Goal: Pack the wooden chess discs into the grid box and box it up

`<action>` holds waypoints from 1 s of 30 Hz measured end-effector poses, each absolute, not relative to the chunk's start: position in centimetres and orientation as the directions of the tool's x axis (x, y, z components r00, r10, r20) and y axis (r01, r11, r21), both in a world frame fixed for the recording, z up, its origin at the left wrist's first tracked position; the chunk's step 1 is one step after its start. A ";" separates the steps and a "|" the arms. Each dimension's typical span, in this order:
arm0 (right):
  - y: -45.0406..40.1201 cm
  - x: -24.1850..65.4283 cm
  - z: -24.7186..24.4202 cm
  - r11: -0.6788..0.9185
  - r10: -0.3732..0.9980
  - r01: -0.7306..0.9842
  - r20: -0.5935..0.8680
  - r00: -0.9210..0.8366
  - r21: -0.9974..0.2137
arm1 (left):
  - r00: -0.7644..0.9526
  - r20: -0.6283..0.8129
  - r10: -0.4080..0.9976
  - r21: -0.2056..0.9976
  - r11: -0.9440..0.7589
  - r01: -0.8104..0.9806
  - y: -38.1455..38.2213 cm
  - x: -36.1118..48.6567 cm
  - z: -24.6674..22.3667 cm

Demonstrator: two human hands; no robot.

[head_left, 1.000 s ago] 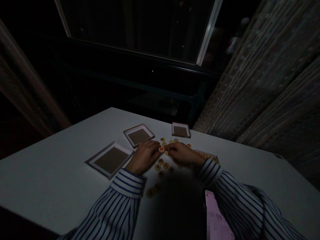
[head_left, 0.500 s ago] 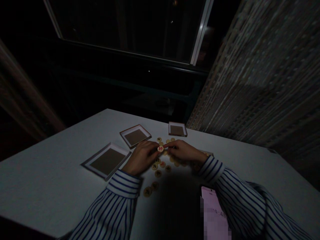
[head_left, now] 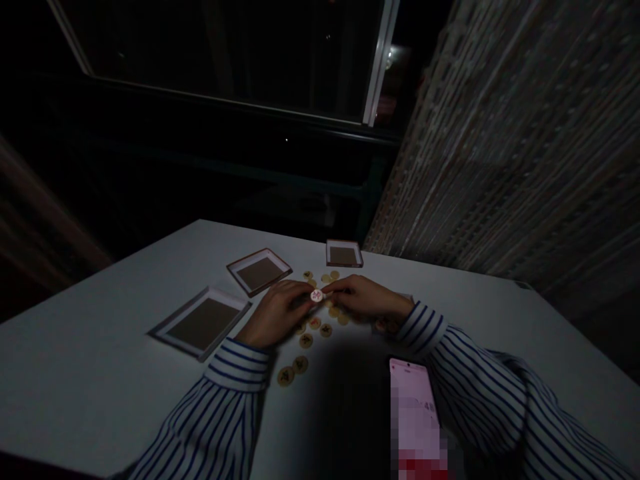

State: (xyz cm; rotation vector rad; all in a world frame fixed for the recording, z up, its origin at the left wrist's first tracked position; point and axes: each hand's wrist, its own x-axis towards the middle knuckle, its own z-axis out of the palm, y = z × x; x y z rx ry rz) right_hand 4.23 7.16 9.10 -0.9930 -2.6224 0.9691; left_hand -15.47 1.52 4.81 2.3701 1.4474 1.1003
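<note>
Distinctly pale, round disc [head_left: 317,295], red character on top, held between both hands [head_left: 274,313]

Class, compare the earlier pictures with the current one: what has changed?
The left hand and right hand have shifted slightly rightward over the table, the red-marked xiangqi piece still between their fingertips. The view has swung right, revealing more of the phone. Nothing was let go; the three shallow trays stayed put.
</note>
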 end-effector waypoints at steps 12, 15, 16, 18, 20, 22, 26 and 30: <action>6.5 6.4 9.3 0.544 0.653 0.444 0.027 -0.757 -0.712 | 0.330 0.503 0.799 0.386 -0.549 0.741 0.6 -13.7 6.9; 6.2 7.0 9.4 0.506 0.667 0.451 0.002 -0.745 -0.735 | 0.323 0.517 0.793 0.377 -0.549 0.746 0.5 -13.1 7.1; 6.1 7.1 9.5 0.500 0.672 0.454 0.000 -0.741 -0.738 | 0.319 0.523 0.790 0.377 -0.550 0.745 0.5 -13.0 7.1; 5.8 7.4 9.6 0.498 0.678 0.448 0.010 -0.735 -0.743 | 0.319 0.526 0.788 0.377 -0.553 0.743 0.5 -12.6 7.2; 5.6 7.7 9.7 0.510 0.675 0.431 0.036 -0.737 -0.744 | 0.327 0.517 0.791 0.378 -0.554 0.742 0.5 -12.2 7.3; 5.4 8.1 9.6 0.539 0.668 0.416 0.071 -0.741 -0.732 | 0.332 0.509 0.794 0.380 -0.553 0.742 0.5 -11.9 7.3; 5.2 9.0 9.3 0.575 0.673 0.404 0.130 -0.728 -0.712 | 0.317 0.517 0.795 0.388 -0.547 0.742 0.6 -11.1 7.1; 4.8 9.9 9.0 0.581 0.702 0.418 0.170 -0.691 -0.699 | 0.326 0.513 0.794 0.390 -0.554 0.735 0.9 -10.3 6.9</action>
